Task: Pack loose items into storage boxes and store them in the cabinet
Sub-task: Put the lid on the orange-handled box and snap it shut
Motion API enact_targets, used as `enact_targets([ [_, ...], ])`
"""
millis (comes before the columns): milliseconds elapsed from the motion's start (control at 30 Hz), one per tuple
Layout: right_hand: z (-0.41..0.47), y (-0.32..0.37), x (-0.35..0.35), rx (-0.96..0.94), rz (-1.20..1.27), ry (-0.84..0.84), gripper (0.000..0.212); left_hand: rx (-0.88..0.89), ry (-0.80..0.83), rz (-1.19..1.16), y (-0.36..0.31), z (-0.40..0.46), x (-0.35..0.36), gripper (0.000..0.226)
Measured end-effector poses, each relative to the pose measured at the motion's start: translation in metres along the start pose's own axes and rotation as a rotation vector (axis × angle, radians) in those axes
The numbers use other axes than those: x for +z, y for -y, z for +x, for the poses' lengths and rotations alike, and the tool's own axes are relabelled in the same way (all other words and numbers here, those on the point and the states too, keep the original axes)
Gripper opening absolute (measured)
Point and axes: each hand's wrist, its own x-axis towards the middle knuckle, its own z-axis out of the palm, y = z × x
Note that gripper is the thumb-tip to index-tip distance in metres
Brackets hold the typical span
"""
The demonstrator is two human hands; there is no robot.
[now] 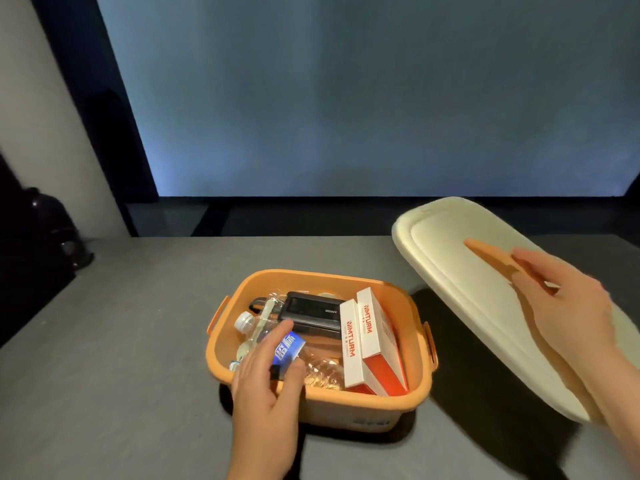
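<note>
One bin (363,415); one lid (450,271); two cartons (370,344); two bottles (263,327).

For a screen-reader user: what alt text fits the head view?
A left hand grips a water bottle in an open orange box on a grey table, beside a black power bank and two red-and-white cartons. The right hand holds the cream lid raised alongside.

Orange box (346,410), cream lid (450,271)

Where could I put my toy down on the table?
The grey table is bare left of the orange box, out to the dark bag, and behind the box. The box is crowded. Right of it, the right hand holds the white lid above the table.
</note>
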Motion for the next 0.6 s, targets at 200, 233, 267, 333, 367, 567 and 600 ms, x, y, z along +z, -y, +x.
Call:
enact_targets([
  [200,-0.037,0.075,0.080,-0.261,0.163,0.370,0.033,0.148,-0.250,-0.056,-0.016,0.030,-0.041,0.041],
  [233,-0.045,0.080,0.095,-0.276,0.165,0.426,0.033,0.139,-0.246,-0.040,-0.017,0.032,-0.046,0.042],
  [267,-0.052,0.084,0.109,-0.287,0.159,0.469,0.033,0.127,-0.233,-0.016,-0.016,0.033,-0.050,0.043],
  [333,-0.060,0.090,0.131,-0.298,0.133,0.514,0.032,0.119,-0.185,0.059,-0.013,0.032,-0.055,0.045],
  [367,-0.062,0.092,0.138,-0.301,0.120,0.518,0.031,0.126,-0.156,0.094,-0.011,0.031,-0.056,0.046],
  [567,-0.065,0.102,0.154,-0.385,-0.013,0.500,0.030,0.202,0.026,0.283,-0.005,0.035,-0.042,0.050],
  [600,-0.067,0.103,0.155,-0.394,-0.026,0.497,0.030,0.217,0.063,0.308,-0.005,0.038,-0.037,0.049],
])
